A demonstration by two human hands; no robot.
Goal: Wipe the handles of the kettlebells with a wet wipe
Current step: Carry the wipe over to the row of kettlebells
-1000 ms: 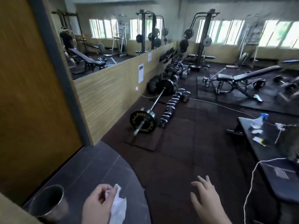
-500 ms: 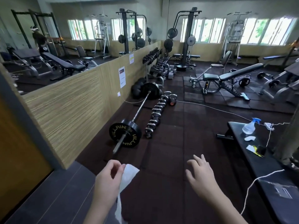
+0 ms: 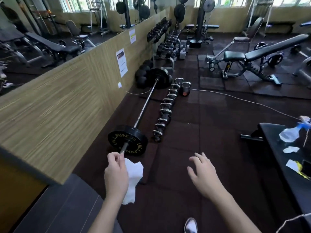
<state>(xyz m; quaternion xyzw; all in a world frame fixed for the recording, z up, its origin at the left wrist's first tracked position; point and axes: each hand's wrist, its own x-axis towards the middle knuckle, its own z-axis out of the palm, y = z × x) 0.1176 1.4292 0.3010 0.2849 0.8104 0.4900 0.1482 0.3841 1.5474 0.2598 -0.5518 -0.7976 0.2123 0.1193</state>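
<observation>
A row of several black kettlebells with shiny metal handles stands on the dark rubber floor, running away from me beside a barbell. One more kettlebell with an orange mark stands at the far end. My left hand pinches a white wet wipe that hangs down below the fingers. My right hand is held out, fingers spread, holding nothing. Both hands are well short of the nearest kettlebell.
A loaded barbell lies left of the kettlebells along a wood-panelled wall. A black bench at right carries a spray bottle and scraps. A white cable crosses the floor. Dumbbell racks and an incline bench stand farther back.
My view has moved forward toward the kettlebell row and tilted down. Both hands have risen in the frame, and the wipe hangs more unfolded from the left hand.
</observation>
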